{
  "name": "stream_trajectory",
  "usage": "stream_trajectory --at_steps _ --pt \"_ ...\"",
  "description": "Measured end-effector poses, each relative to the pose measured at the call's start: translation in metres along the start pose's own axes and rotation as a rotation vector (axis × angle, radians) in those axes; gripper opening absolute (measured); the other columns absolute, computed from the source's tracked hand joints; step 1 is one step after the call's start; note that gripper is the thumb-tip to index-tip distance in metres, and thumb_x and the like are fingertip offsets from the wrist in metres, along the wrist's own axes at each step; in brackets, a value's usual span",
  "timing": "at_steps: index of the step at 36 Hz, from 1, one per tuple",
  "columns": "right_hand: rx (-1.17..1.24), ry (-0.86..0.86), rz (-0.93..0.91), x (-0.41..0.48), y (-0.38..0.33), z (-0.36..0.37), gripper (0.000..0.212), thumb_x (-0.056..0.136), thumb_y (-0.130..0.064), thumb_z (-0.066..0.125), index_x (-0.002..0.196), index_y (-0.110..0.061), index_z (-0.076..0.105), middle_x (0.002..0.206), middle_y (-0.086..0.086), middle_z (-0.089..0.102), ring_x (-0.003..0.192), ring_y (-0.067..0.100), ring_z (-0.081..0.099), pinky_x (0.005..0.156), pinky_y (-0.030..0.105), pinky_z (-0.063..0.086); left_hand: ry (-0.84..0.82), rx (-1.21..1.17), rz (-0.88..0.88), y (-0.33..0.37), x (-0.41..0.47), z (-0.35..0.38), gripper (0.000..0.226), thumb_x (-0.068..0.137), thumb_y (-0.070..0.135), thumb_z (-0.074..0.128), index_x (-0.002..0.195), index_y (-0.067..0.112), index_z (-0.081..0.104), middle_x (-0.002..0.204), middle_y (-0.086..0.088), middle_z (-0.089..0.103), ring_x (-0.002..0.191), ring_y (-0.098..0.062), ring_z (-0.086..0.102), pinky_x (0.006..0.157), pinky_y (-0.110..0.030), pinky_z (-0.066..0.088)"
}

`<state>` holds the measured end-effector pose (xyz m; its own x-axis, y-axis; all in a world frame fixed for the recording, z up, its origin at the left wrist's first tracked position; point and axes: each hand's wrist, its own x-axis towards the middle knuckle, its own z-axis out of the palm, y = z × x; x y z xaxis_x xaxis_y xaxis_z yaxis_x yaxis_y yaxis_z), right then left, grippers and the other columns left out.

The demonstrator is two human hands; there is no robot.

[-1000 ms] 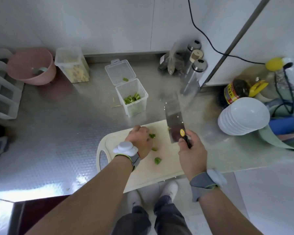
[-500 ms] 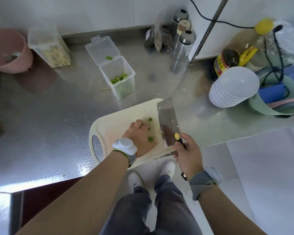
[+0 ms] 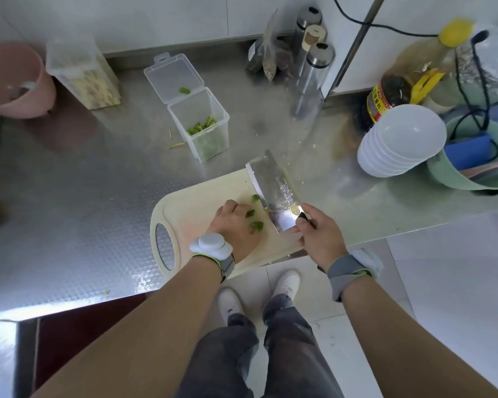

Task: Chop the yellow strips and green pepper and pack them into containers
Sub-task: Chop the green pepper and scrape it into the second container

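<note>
Your steel counter [image 3: 78, 196] carries everything, and your cutting board [image 3: 190, 202] lies on it at the near edge, one corner hanging past the rim above your shoes. A stack of white bowls [image 3: 400, 142] stands well apart on the far right. Behind the board, the open clear container [image 3: 202, 130] holds green pepper cuttings, its lid folded back with one green scrap on it; further left, a second container [image 3: 84, 76] holds the yellow strips. Your cleaver [image 3: 273, 193] is tilted over the board's right side, its edge down among the pepper. Your right hand [image 3: 319, 237] is wrapped closed around the handle, thumb near the blade's heel. Your left hand [image 3: 233, 228] rests palm down on the board, fingers curled toward the blade; whether they press any piece, you cannot tell from this angle. The pepper pieces [image 3: 256, 225] lie loose on the board between your left hand and the cleaver, just beside both.
</note>
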<state>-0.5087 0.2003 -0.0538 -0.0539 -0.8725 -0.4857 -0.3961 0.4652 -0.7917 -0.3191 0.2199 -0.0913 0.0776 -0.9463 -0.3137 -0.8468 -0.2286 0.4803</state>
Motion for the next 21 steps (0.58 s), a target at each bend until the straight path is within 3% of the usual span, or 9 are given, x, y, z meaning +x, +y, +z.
stream_trajectory --at_steps 4,8,12,18,21 --pt "-0.018 -0.046 -0.001 0.000 0.005 -0.006 0.039 0.095 -0.009 0.049 0.131 -0.020 0.056 0.084 0.007 0.066 0.050 0.015 0.050 0.051 0.016 0.045 0.019 0.044 0.036 0.005 -0.005 0.005 0.063 0.072 0.053 0.050 0.127 0.023 0.047 0.117 0.000 0.043 0.107 -0.022 0.043 0.090 -0.025 0.034" --pt "0.011 -0.090 0.006 -0.005 0.008 -0.007 0.039 0.095 -0.006 0.047 0.130 -0.020 0.056 0.084 0.011 0.064 0.052 0.012 0.050 0.061 0.033 0.057 0.067 0.014 0.035 0.006 -0.004 0.005 0.039 0.087 0.036 0.054 0.123 0.020 0.053 0.116 -0.004 0.049 0.107 -0.026 0.047 0.088 -0.028 0.038" --pt "0.015 -0.113 -0.009 -0.008 0.009 -0.005 0.039 0.095 -0.004 0.047 0.128 -0.022 0.057 0.083 0.012 0.064 0.044 -0.004 0.051 0.044 0.014 0.043 0.104 -0.032 0.017 0.003 -0.002 0.001 0.030 0.091 0.028 0.054 0.120 0.020 0.058 0.114 -0.003 0.055 0.103 -0.025 0.052 0.083 -0.025 0.035" --pt "0.086 -0.141 0.037 -0.011 0.010 -0.002 0.037 0.095 -0.003 0.047 0.123 -0.024 0.058 0.082 0.011 0.063 0.040 -0.002 0.047 0.041 0.013 0.039 0.123 -0.099 -0.051 0.003 0.003 -0.001 0.028 0.087 0.024 0.058 0.114 0.021 0.063 0.106 -0.001 0.060 0.091 -0.024 0.058 0.074 -0.025 0.039" --pt "0.134 -0.175 0.039 -0.015 0.009 0.000 0.038 0.094 0.001 0.046 0.110 -0.029 0.062 0.080 0.012 0.060 0.039 -0.002 0.048 0.040 0.014 0.037 0.126 -0.171 -0.083 0.006 0.005 -0.001 0.028 0.086 0.020 0.057 0.113 0.023 0.063 0.105 0.003 0.062 0.088 -0.017 0.058 0.073 -0.021 0.038"
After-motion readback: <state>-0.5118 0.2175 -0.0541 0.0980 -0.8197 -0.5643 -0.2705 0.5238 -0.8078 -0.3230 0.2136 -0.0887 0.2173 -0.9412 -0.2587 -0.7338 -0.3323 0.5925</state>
